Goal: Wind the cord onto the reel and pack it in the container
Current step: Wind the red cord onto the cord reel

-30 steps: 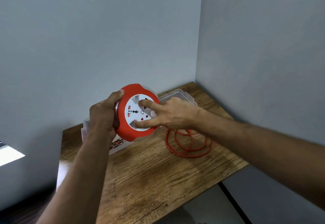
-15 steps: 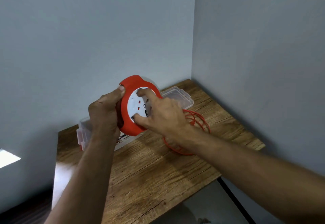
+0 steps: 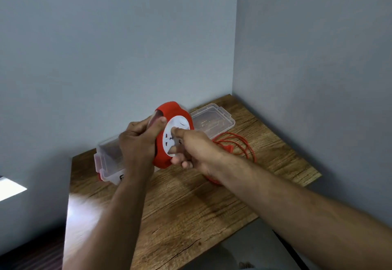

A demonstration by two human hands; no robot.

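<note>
Up off the wooden table [image 3: 182, 210], the round red plastic reel [image 3: 169, 110] sits clamped in the left hand [image 3: 137, 142], thumb on its rim. Right hand [image 3: 195, 149] fingertips press its smooth white socket face. Beyond them, loose red cord [image 3: 239, 142] loops beside the clear lid [image 3: 214, 119] and container [image 3: 106, 157].

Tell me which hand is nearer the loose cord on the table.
Right. The right hand is at the reel's white face, beside the cord; the left hand grips the reel's far side.
</note>
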